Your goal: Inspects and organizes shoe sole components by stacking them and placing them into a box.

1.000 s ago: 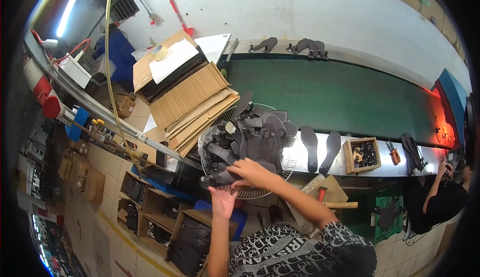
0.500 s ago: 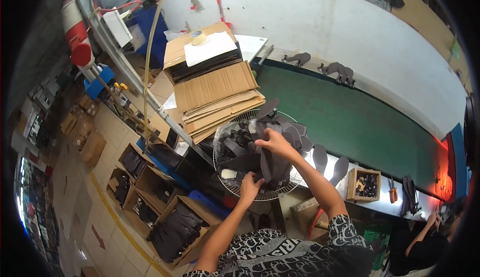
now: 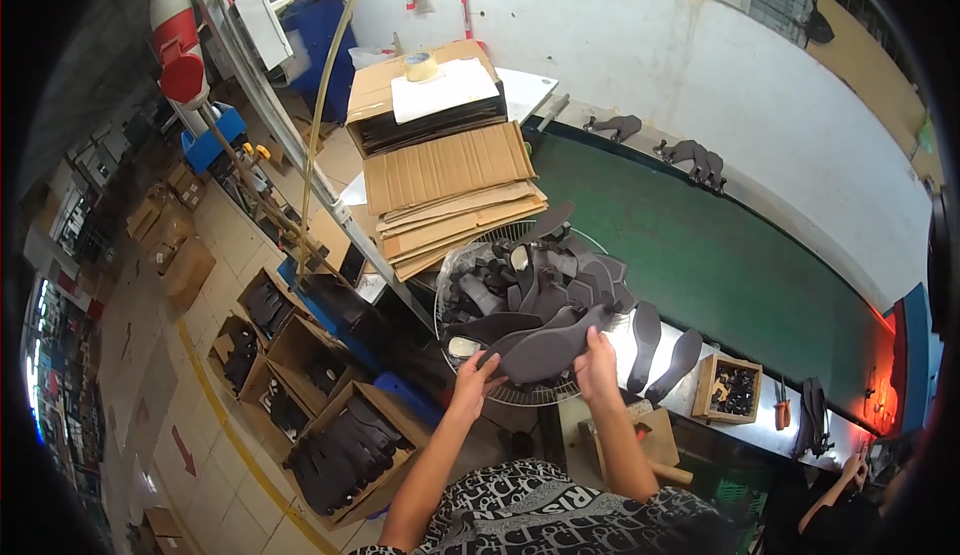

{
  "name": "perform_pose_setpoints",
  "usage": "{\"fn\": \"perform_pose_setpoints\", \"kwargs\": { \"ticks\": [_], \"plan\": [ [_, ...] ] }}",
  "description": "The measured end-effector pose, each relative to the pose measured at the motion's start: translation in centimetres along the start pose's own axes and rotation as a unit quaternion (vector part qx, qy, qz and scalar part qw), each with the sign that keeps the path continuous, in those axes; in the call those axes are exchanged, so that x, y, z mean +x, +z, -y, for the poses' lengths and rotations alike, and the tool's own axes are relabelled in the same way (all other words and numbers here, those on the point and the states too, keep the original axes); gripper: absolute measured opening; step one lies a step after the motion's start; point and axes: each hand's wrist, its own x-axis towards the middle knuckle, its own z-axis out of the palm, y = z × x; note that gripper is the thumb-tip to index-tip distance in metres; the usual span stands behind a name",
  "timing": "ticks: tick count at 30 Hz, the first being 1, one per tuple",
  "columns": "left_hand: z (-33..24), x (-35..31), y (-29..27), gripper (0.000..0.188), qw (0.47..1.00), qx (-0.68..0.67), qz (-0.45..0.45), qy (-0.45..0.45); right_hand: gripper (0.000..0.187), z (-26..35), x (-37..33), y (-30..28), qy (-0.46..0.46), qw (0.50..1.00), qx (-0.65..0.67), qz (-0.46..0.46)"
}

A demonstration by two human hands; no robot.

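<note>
Between my two hands is a dark grey shoe sole [image 3: 550,354], held lengthwise over the near side of a round wire basket [image 3: 598,251]. My left hand [image 3: 474,387] pinches its left end, while my right hand [image 3: 598,367] grips the right end with the thumb on top. Dark soles and black strap pieces [image 3: 486,298] are heaped in the basket. A pale, light-coloured piece [image 3: 462,348] lies at the basket's left side, close to my left hand. To the right of my right hand, two loose soles [image 3: 647,339] lie on the metal ledge.
A green conveyor belt [image 3: 700,245] stretches along the wall. Flattened cardboard [image 3: 450,167] is stacked behind the basket. On the right ledge are a wooden box [image 3: 709,391] of small dark parts and orange-handled pliers [image 3: 782,410]. Floor cartons [image 3: 365,445] hold dark soles. A co-worker's arm [image 3: 838,490] shows lower right.
My right hand has come down from the top of the heap to the sole's right end. The sole has turned from roughly upright to lying across both hands. The view has shifted slightly.
</note>
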Motion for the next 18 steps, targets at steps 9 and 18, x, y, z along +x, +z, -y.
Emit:
{"fn": "perform_pose_setpoints", "kwargs": {
  "ticks": [9, 18],
  "plan": [
    [-2.0, -3.4, -0.4, 0.051, 0.981, -0.180, 0.032, 0.059, 0.011, -6.2, -5.3, 3.8, -0.040, 0.984, 0.161, -0.071],
    [-3.6, -4.0, -0.2, 0.112, 0.947, -0.046, 0.251, 0.197, 0.020, -12.8, -5.9, 5.7, -0.022, 0.984, 0.141, -0.108]
  ]
}}
